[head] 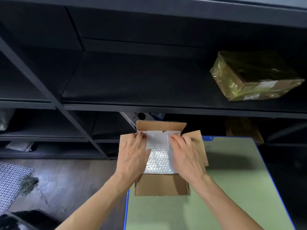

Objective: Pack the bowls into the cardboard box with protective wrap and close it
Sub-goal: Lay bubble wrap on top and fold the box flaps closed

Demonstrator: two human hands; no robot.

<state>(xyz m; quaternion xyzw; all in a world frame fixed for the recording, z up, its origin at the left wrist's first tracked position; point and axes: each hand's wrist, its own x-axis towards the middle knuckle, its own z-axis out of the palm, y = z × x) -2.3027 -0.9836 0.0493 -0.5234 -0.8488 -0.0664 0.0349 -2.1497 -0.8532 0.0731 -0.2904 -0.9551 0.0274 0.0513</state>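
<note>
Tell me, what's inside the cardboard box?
I see bubble wrap filling the open cardboard box, with the left hand and right hand resting on it. Whatever lies underneath is covered, so I can't tell.

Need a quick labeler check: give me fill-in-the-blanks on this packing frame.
1. The left hand and right hand rest on the ____ inside the cardboard box.
2. The box's flaps are ____, not closed.
3. The box sits on a ____ table with a blue edge.
4. A taped package lies on the dark ____ behind.
Missing: bubble wrap; open; green; shelf.
</note>
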